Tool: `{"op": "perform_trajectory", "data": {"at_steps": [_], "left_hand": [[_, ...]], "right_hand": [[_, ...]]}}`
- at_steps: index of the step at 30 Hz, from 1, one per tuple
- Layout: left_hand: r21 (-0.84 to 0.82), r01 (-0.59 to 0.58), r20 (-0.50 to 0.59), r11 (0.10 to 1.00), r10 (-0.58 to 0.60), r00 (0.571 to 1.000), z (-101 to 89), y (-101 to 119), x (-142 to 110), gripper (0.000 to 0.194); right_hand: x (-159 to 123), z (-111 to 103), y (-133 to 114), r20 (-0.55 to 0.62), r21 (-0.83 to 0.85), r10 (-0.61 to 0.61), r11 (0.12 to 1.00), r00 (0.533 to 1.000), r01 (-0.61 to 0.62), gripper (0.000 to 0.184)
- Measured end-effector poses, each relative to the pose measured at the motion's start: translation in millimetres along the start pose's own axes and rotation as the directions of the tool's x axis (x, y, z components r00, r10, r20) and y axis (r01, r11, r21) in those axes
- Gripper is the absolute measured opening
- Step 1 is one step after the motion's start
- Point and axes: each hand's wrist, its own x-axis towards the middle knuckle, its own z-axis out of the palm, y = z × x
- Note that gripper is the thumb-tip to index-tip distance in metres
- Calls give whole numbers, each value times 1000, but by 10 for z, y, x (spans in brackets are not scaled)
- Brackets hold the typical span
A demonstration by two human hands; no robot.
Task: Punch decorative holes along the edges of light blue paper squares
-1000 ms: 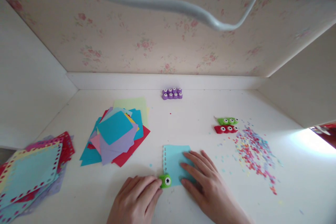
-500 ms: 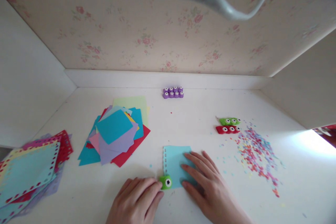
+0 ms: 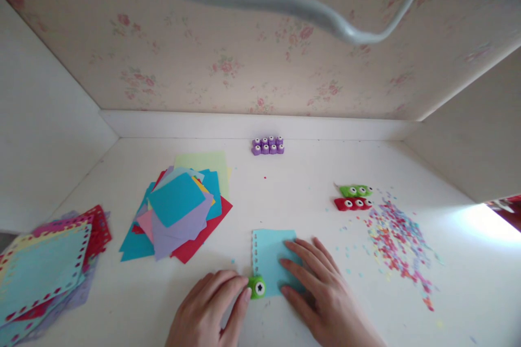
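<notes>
A light blue sheet of paper [image 3: 271,252] lies flat on the white table, with a row of small punched holes down its left edge. At its lower left corner sits a green craft punch [image 3: 257,287] with a star mark on its white round button. The thumb and fingers of my left hand [image 3: 211,309] are closed on the punch's left side. My right hand [image 3: 319,287] rests on the right part of the sheet, fingers spread, holding nothing; it hides the sheet's right edge.
Coloured paper squares [image 3: 179,200] are piled at the left. Hole-edged sheets [image 3: 44,265] form a stack at far left. Purple punches [image 3: 268,146] stand by the back wall. Green punches [image 3: 356,191] and red punches [image 3: 353,204] lie right, beside scattered paper bits [image 3: 401,246].
My left thumb and fingers have shifted slightly on the green punch, the thumb now higher against its side. The punch, the sheet and my right hand keep their places; the camera view has tilted slightly.
</notes>
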Motion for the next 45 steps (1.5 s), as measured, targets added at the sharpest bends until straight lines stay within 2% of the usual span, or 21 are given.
{"op": "perform_trajectory", "data": {"at_steps": [7, 13, 16, 20, 23, 31, 35, 40, 45], "left_hand": [[-2, 110, 35, 994, -110, 993, 106, 101, 53, 17], [-25, 197, 142, 980, -191, 971, 146, 132, 91, 14], [-34, 267, 237, 963, -252, 938, 125, 169, 184, 14], [14, 329, 385, 944, -308, 870, 71, 216, 360, 15], [14, 368, 434, 930, -337, 835, 30, 231, 418, 14], [-162, 308, 278, 937, -256, 926, -65, 146, 147, 25], [-79, 226, 165, 971, -211, 963, -162, -5, -20, 29], [51, 93, 115, 994, -98, 989, -216, -154, -203, 26], [40, 40, 59, 998, -42, 997, -164, -131, -228, 24]], "right_hand": [[-17, 8, 2, 6, 24, 9, 1000, 1000, -9, 35], [-8, -6, -25, 14, 60, 41, 997, 999, -41, 35], [-3, -15, -39, 16, 85, 60, 994, 998, -61, 34], [-3, -38, -66, 21, 103, 81, 991, 996, -83, 32], [-8, -47, -82, 17, 113, 86, 990, 996, -87, 32], [-35, -33, -95, -17, 126, 85, 989, 996, -82, 32], [-44, -58, -111, -37, 141, 83, 987, 996, -77, 32], [-44, -62, -102, -46, 159, 81, 985, 996, -73, 33], [-57, -107, -208, -169, 257, 102, 965, 980, -57, 33]]}}
